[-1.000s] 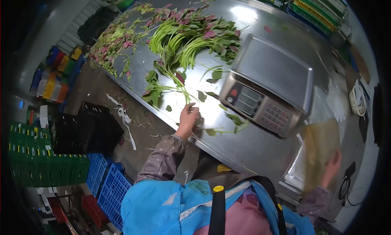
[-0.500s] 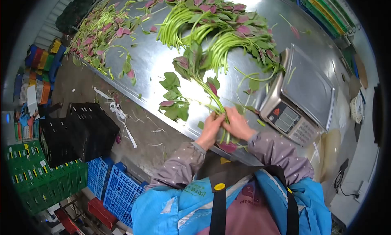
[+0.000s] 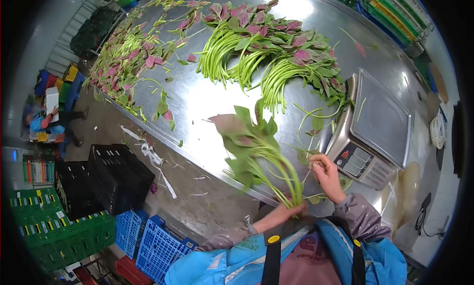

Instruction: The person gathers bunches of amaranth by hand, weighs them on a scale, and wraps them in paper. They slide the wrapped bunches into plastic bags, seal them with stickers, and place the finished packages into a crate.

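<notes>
A bunch of amaranth greens (image 3: 264, 152), with long pale-green stems and green and purple-red leaves, is gripped near its stem ends by my left hand (image 3: 286, 215), close to my body at the table's near edge. Its leaves are slightly blurred and point up and left. Apart from it on the right, my right hand (image 3: 327, 176) has thumb and forefinger pinched on a thin green stem (image 3: 305, 179). Beyond both hands lie larger bundles of the same greens (image 3: 266, 63) on the metal table (image 3: 197, 122), stems curving towards me.
A digital scale (image 3: 370, 132) stands right of my right hand. Loose stems and leaves (image 3: 123, 73) are heaped at the far left. Black crates (image 3: 118, 174), green crates (image 3: 59, 226) and blue crates (image 3: 160, 243) stand on the floor. Another person (image 3: 42, 122) is at the far left.
My hands, together before, are now apart. My left hand has drawn the bunch towards me, and my right has moved right. The sprig lying left of the bunch no longer shows on the table.
</notes>
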`<action>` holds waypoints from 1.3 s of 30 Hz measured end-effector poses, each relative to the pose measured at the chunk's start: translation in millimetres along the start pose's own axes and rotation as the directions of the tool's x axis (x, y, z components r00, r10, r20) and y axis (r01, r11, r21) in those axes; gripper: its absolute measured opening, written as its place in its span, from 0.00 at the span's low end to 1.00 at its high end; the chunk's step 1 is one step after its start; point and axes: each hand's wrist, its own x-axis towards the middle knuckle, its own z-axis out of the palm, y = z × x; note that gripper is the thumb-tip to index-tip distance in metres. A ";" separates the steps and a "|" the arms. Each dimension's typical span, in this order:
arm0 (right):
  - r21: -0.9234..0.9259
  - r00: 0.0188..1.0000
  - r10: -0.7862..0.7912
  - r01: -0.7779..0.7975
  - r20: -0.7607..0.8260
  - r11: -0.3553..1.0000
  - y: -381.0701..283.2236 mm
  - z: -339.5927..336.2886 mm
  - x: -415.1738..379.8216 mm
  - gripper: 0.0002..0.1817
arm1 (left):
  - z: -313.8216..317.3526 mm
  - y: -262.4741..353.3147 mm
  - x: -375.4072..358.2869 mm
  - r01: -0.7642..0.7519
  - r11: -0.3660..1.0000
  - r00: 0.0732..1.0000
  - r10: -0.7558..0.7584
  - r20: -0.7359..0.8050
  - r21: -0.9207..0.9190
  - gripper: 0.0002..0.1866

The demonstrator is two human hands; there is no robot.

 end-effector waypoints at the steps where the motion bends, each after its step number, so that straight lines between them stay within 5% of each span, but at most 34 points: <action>1: 0.009 1.000 -0.006 0.006 0.003 1.000 2.4 -1.2 -0.3 0.10 | -1.8 -1.7 -0.9 0.048 0.976 0.994 -0.068 0.089 0.213 0.11; 3: 0.003 0.994 0.091 -0.091 0.060 0.996 4.9 -2.8 -2.1 0.09 | -8.1 7.6 1.4 -0.026 0.993 0.978 0.002 0.210 0.112 0.10; 5: 0.007 0.990 0.114 -0.115 0.083 0.993 4.6 -1.4 1.1 0.09 | -0.1 67.6 -8.7 -0.059 0.964 0.973 0.113 -0.199 0.258 0.11; 8: 0.006 0.989 0.096 -0.097 0.110 0.995 2.2 -0.9 6.1 0.09 | -14.6 154.3 -12.4 -0.387 0.883 0.848 0.454 -0.274 0.266 0.11; 9: 0.012 0.990 0.103 -0.105 0.091 0.994 0.5 -0.9 9.2 0.09 | -13.8 183.1 -15.7 -0.336 0.919 0.851 0.389 -0.353 0.204 0.11; 14: -0.067 0.974 0.153 -0.144 0.165 0.987 -15.8 -5.2 58.1 0.13 | -27.4 244.9 25.2 -0.479 0.765 0.766 0.604 -0.221 0.430 0.09; 16: 0.038 0.989 0.034 -0.040 0.142 0.998 -14.9 -2.9 96.1 0.18 | -33.1 261.7 55.2 -0.466 0.751 0.774 0.602 -0.195 0.467 0.09; 18: 0.106 0.991 -0.008 -0.007 0.135 0.994 -14.1 -0.6 134.9 0.23 | -48.1 268.6 97.1 -0.341 0.550 0.766 0.633 -0.115 0.762 0.10; 20: 0.138 0.997 0.043 -0.052 0.066 0.989 -21.3 4.3 165.8 0.25 | -76.1 266.4 145.5 -0.294 0.430 0.754 0.653 -0.070 0.854 0.10; 23: 0.199 0.987 0.151 -0.139 -0.047 0.970 -21.4 11.5 209.7 0.26 | -116.7 255.4 201.1 -0.016 -0.115 0.735 0.672 0.090 0.993 0.11; 26: 0.258 0.986 0.167 -0.154 -0.027 0.954 -15.9 17.8 238.2 0.24 | -133.7 237.5 228.7 0.024 -0.226 0.667 0.729 0.153 0.974 0.15; 31: 0.430 0.994 0.110 -0.104 0.010 0.897 -22.1 31.3 260.5 0.22 | -122.5 245.3 237.1 0.092 -0.033 0.831 0.554 -0.059 0.995 0.17; 34: 0.362 0.996 0.057 -0.076 0.064 0.929 -22.6 25.1 272.5 0.26 | -117.4 249.2 240.4 0.132 0.313 0.902 0.356 -0.244 0.941 0.15; 35: 0.361 0.997 0.055 -0.074 0.062 0.929 -23.9 21.0 275.7 0.26 | -115.8 246.4 243.0 0.130 0.311 0.902 0.357 -0.242 0.941 0.15; 37: 0.363 0.984 0.114 -0.158 0.139 0.918 -44.7 14.6 271.0 0.28 | -115.7 239.7 246.7 -0.113 0.465 0.899 0.424 -0.109 0.878 0.17; 39: 0.302 0.991 0.110 -0.127 0.073 0.945 -54.7 16.4 265.6 0.26 | -114.6 241.0 251.5 -0.152 0.415 0.899 0.435 -0.049 0.897 0.18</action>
